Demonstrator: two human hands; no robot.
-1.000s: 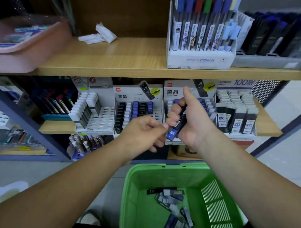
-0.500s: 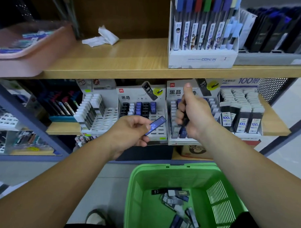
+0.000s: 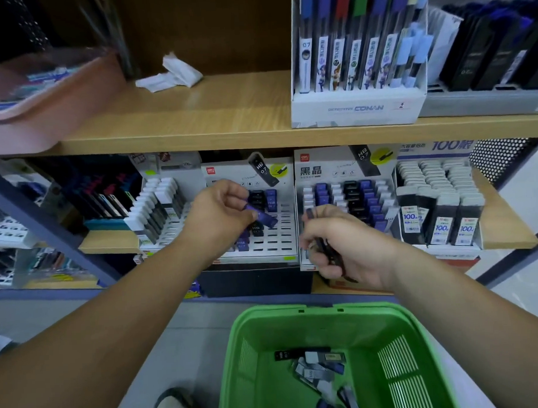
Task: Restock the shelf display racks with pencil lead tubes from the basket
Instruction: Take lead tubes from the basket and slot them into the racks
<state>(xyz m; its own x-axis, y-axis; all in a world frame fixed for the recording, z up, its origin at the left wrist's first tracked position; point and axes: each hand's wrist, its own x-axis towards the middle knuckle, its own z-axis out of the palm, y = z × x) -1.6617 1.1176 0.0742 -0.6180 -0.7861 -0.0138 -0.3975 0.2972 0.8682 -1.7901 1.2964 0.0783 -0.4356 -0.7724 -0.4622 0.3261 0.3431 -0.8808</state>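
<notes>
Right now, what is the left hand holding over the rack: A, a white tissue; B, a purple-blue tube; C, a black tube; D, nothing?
B: the left hand pinches a purple-blue tube above the slotted rack, while the right hand grips dark tubes.

Purple lead tube (image 3: 262, 218) tilted in left hand (image 3: 221, 216) at part-filled white rack (image 3: 282, 234); dark tubes (image 3: 326, 249) in right hand (image 3: 354, 251); loose tubes (image 3: 317, 370) in green basket (image 3: 323, 319).

Crumpled white paper (image 3: 171, 74) lies on the upper wooden shelf (image 3: 197, 114), between a pink tray (image 3: 45, 114) and a pen box (image 3: 356, 109)
</notes>
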